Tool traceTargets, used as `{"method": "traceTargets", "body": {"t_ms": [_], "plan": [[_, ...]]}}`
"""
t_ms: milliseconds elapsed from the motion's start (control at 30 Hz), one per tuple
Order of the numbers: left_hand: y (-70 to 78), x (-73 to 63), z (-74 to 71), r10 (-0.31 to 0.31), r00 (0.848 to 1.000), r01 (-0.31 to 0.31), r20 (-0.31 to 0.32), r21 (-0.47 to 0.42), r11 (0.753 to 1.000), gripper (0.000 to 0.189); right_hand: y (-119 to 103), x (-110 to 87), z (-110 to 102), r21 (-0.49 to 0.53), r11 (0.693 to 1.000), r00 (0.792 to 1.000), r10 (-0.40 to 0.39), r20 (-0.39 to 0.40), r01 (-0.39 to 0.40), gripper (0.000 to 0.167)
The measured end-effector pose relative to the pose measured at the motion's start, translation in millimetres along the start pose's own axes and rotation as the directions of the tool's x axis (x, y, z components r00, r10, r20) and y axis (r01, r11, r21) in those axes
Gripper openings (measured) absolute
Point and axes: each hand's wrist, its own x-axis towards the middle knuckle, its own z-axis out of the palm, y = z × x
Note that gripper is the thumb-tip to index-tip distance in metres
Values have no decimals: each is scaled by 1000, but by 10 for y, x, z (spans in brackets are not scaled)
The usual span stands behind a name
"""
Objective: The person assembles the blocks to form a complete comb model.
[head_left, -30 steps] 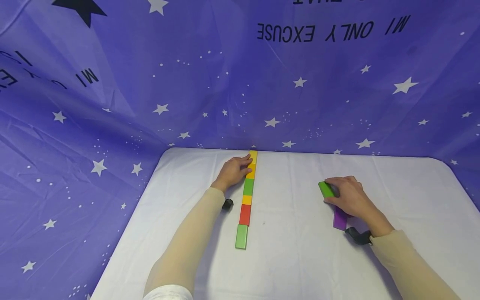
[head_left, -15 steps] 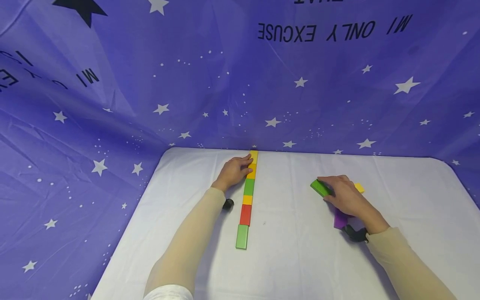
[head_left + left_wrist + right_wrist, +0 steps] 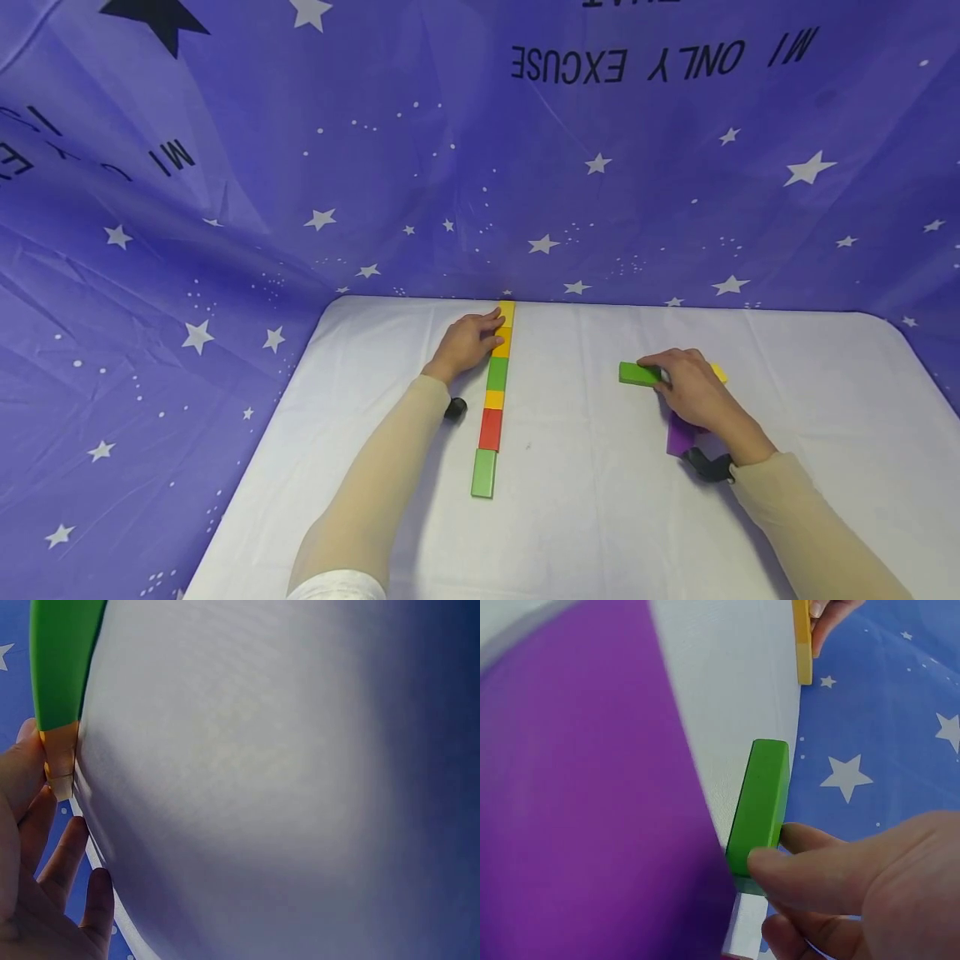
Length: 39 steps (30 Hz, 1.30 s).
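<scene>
My right hand (image 3: 693, 392) pinches a green rectangular block (image 3: 639, 374) by one end between thumb and fingers, the other end pointing left. In the right wrist view the thumb lies along the near end of that block. Below the hand is a purple block (image 3: 679, 435), partly covered by it. A yellow block (image 3: 719, 372) peeks out behind the knuckles. My left hand (image 3: 467, 342) rests its thumb and fingertips against the two yellow blocks (image 3: 503, 342) at the far end of a straight row; its other fingers are extended in the left wrist view.
Nearer in the row lie a green block (image 3: 497, 374), a small yellow block (image 3: 494, 400), a red block (image 3: 490, 429) and a light green block (image 3: 483, 473). A purple starry curtain (image 3: 420, 167) rises behind the white-covered table (image 3: 577, 500). Black camera parts (image 3: 454, 408) hang at both wrists.
My right hand has moved slightly left and turned the green block from slanting to nearly sideways. The yellow block behind that hand has come into view. The left hand stays put.
</scene>
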Motion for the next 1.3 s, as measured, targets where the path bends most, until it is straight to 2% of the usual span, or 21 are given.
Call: {"method": "traceTargets", "body": {"t_ms": [133, 233, 400, 500, 800, 1300], "plan": [[-3, -1, 2, -2, 1000, 2, 5, 1, 1000, 46, -24, 0, 21, 5, 1000, 999, 11, -38, -11, 41], [-10, 5, 4, 4, 1000, -4, 1, 4, 1000, 47, -79, -8, 28, 7, 998, 996, 62, -67, -62, 45], [-27, 20, 10, 13, 1000, -13, -5, 15, 1000, 47, -181, 0, 41, -14, 986, 984, 164, -69, -165, 50], [-35, 27, 18, 11, 1000, -11, 2, 24, 1000, 47, -200, 10, 52, -32, 981, 979, 188, -73, -191, 48], [-28, 26, 12, 11, 1000, -11, 4, 10, 1000, 47, -153, 29, 82, -36, 985, 983, 166, -81, -169, 35], [-31, 24, 11, 11, 1000, -11, 3, 19, 1000, 47, -254, 206, 34, 36, 988, 984, 151, -97, -148, 38]]}}
